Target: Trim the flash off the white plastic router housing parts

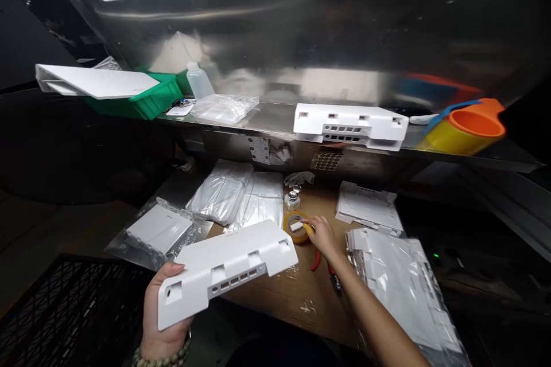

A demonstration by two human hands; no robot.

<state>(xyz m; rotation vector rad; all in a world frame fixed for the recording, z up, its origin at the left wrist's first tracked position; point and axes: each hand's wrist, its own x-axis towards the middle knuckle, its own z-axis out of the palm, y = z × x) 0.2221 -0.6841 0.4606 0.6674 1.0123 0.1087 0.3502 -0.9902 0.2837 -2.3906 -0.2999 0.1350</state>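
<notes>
My left hand (161, 321) grips the left end of a white plastic housing (241, 249), tilted, with a row of port cutouts along its near edge. Over the bench, my right hand (321, 235) has its fingers closed on a small tool (308, 229) with a yellow part. A white block (297, 226) shows beside the fingertips, over the roll of yellow tape (289, 236). Just behind the tape stands a small bottle (293, 199) with a metal top. Red-handled pliers (316, 261) lie partly hidden beside my right forearm.
Bagged white parts (396, 287) are stacked at the right, plastic bags (221, 189) behind the held housing. The metal shelf (275, 117) carries another housing (350, 126), a green bin (159, 97) and coloured cups (473, 123). A black crate (55, 309) stands lower left.
</notes>
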